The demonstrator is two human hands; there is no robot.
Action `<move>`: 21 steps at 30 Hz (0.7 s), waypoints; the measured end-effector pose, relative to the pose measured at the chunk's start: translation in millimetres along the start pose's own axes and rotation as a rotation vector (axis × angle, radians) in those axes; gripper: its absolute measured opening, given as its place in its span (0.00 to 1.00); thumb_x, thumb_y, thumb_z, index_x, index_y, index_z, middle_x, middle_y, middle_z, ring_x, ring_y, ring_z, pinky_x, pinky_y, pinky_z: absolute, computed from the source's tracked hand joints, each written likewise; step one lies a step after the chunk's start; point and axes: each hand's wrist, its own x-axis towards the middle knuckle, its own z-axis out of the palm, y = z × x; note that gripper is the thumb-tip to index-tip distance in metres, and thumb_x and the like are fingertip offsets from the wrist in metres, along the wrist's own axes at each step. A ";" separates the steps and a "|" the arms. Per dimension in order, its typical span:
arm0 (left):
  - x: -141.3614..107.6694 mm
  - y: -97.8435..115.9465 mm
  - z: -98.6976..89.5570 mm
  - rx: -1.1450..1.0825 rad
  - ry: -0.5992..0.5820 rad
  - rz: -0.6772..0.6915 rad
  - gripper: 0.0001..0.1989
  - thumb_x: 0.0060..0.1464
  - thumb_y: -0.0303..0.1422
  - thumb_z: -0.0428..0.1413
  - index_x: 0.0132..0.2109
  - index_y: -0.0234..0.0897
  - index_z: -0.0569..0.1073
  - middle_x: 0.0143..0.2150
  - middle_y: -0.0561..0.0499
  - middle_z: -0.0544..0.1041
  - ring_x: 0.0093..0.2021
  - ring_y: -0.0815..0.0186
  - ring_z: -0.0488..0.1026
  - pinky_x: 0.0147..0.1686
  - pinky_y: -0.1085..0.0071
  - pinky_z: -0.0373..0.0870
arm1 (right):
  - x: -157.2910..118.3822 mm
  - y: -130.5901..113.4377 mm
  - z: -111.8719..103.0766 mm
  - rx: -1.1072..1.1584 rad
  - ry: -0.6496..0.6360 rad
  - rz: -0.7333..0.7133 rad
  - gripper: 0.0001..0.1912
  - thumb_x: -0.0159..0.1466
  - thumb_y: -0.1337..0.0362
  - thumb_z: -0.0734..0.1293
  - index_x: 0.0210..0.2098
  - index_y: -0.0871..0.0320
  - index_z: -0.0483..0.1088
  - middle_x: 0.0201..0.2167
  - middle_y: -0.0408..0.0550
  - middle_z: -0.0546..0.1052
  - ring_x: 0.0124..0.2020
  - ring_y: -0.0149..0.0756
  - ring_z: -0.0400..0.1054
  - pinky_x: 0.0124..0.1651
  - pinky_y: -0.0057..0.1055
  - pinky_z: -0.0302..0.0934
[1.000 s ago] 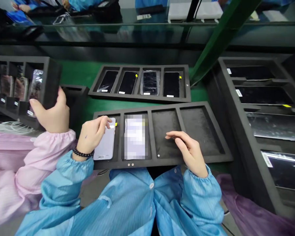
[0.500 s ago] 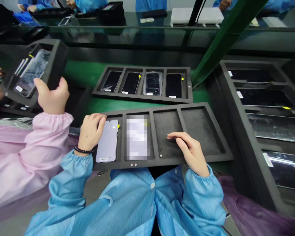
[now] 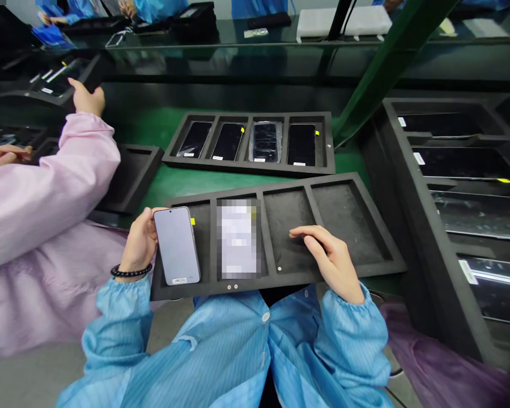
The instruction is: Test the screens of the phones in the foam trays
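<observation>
In front of me lies a black foam tray (image 3: 289, 274) with several compartments. My left hand (image 3: 139, 241) is wrapped round the left edge of a smartphone (image 3: 177, 246) with a lit pale screen and a yellow tab, tilted over the leftmost compartment. A second bright-screened device (image 3: 238, 239), blurred out by pixels, rests in the compartment beside it. My right hand (image 3: 329, 255) hovers or rests over the two bare compartments on the right. Its fingers are bent and apart, and nothing shows in them.
Another foam tray (image 3: 249, 166) with dark phones lies behind mine. To the right stands a larger tray (image 3: 442, 266) holding phones. On the left, a co-worker's pink sleeve (image 3: 89, 147) reaches toward a raised tray (image 3: 63, 85). A green post (image 3: 391, 62) slants at the back right.
My left hand has taken hold of the left phone and tilted it up toward the left. My right hand stays put. The co-worker's tray has moved farther away.
</observation>
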 end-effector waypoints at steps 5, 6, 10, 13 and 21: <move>-17.3 -11.6 -7.9 -0.028 -0.072 -0.062 0.24 0.44 0.46 0.63 0.45 0.36 0.70 0.20 0.61 0.63 0.18 0.73 0.57 0.17 0.77 0.52 | -6.2 -7.6 13.9 -0.174 0.189 -0.176 0.11 0.72 0.66 0.61 0.45 0.51 0.75 0.41 0.45 0.81 0.44 0.38 0.75 0.49 0.37 0.70; -18.6 -12.8 -7.9 -0.016 -0.087 -0.072 0.25 0.42 0.44 0.65 0.45 0.36 0.71 0.20 0.60 0.64 0.18 0.73 0.58 0.16 0.78 0.53 | -11.3 -11.7 21.0 -0.212 0.255 -0.222 0.11 0.71 0.67 0.62 0.46 0.51 0.75 0.41 0.46 0.81 0.44 0.40 0.75 0.49 0.39 0.69; -20.8 -10.6 -1.0 0.001 -0.142 -0.124 0.24 0.40 0.40 0.67 0.45 0.36 0.72 0.24 0.57 0.71 0.20 0.70 0.65 0.16 0.77 0.58 | -39.9 -26.1 55.8 -0.310 0.103 -0.419 0.16 0.66 0.62 0.67 0.54 0.54 0.72 0.48 0.50 0.79 0.50 0.42 0.73 0.53 0.42 0.68; -23.4 1.0 5.0 -0.103 -0.012 -0.127 0.20 0.42 0.37 0.65 0.44 0.38 0.73 0.25 0.59 0.71 0.18 0.71 0.62 0.13 0.78 0.54 | -52.1 -26.3 79.7 -0.450 -0.008 -0.489 0.17 0.68 0.63 0.67 0.56 0.55 0.71 0.52 0.51 0.78 0.54 0.41 0.70 0.59 0.44 0.64; -60.2 65.6 30.5 -0.340 0.181 0.015 0.24 0.40 0.36 0.62 0.49 0.42 0.77 0.43 0.54 0.80 0.33 0.66 0.74 0.26 0.77 0.75 | -13.4 -32.7 110.2 -0.190 0.134 -0.399 0.16 0.65 0.68 0.68 0.52 0.51 0.73 0.51 0.50 0.80 0.51 0.42 0.74 0.55 0.40 0.68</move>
